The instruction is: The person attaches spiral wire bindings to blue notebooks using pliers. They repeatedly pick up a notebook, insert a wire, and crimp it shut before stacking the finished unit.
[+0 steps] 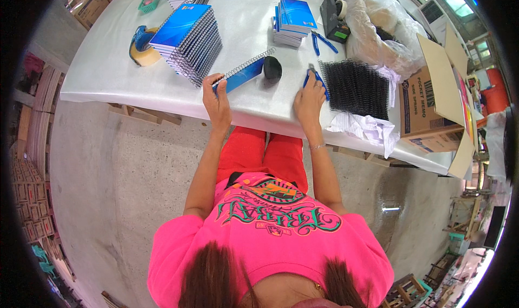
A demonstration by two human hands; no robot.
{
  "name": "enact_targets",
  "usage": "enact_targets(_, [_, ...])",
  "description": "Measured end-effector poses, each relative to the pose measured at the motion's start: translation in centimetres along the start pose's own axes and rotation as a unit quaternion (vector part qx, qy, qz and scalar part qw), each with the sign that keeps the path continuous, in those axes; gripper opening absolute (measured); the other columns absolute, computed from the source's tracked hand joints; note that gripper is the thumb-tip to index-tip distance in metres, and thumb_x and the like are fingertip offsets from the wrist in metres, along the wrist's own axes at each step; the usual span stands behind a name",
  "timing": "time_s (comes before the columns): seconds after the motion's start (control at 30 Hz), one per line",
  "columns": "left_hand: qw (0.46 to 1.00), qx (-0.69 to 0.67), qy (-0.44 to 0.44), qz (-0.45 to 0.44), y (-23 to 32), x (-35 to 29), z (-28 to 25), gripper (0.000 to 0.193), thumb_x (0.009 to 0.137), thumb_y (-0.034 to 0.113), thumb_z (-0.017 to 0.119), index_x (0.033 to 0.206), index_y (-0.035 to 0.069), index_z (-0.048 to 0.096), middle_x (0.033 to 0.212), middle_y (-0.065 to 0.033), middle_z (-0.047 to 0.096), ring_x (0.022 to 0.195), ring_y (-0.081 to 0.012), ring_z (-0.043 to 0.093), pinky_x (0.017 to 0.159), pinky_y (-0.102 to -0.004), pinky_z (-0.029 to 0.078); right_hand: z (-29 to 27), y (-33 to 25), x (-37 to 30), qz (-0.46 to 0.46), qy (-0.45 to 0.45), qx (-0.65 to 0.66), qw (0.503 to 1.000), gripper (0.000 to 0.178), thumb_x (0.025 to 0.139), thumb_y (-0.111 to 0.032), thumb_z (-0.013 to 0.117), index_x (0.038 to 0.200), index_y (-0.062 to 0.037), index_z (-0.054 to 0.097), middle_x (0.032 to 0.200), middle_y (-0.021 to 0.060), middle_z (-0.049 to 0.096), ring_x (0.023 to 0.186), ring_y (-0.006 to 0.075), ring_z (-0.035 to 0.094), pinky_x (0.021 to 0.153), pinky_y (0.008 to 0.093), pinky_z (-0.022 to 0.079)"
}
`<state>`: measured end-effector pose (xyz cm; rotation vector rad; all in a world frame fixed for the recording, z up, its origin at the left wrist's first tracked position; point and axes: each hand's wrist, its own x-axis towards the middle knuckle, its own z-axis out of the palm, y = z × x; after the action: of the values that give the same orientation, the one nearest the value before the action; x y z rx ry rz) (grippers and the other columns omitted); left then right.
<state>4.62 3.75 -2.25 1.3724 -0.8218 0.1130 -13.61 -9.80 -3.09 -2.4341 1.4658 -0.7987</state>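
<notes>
My left hand point(216, 100) is closed on one end of a blue-covered notebook point(240, 77), which is tilted on the table's near side. A wire-like spiral coil point(251, 61) runs along the notebook's upper edge and sticks out past its far end. Beside that end stands a black round object point(272, 69); its kind is unclear. My right hand point(310, 101) has its fingers on blue-handled pliers point(324, 86), lying at the table's edge. Just right of them is a dense bundle of black spiral coils point(357, 89).
A tall stack of spiral notebooks point(189, 40) stands left, by a tape roll point(145, 55). Farther back are a smaller notebook stack point(294, 18), second pliers point(325, 43) and a black tape dispenser point(335, 21). Clear plastic bags point(378, 32) and an open carton point(427, 108) take the right.
</notes>
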Motion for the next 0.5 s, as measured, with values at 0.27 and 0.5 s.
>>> enact_targets(0.27, [0.999,-0.018,-0.035,-0.029,0.4,-0.6,-0.5,0.022,0.095,0.012,0.062,0.113,-0.002,0.061,0.102,-0.0137,0.063,0.095,-0.0246,0.061,0.088,-0.0332,0.047,-1.3,1.7,-2.5,-0.029,0.019,0.137,0.990,0.041,0.098,-0.016,0.041,0.131,0.0097,0.043,0.113,0.0300,0.054,0.105,0.0419,0.053,0.093,0.0537,0.039])
enact_targets(0.5, [0.998,0.034,-0.035,-0.036,1.2,0.3,-1.2,0.020,0.096,0.016,0.061,0.106,-0.001,0.063,0.097,-0.0130,0.066,0.091,-0.0216,0.062,0.084,-0.0320,0.048,-7.6,1.3,-2.1,0.187,0.003,0.490,0.851,0.036,0.104,-0.035,0.045,0.122,-0.0074,0.058,0.120,0.0040,0.058,0.116,0.0137,0.052,0.098,0.0374,0.040])
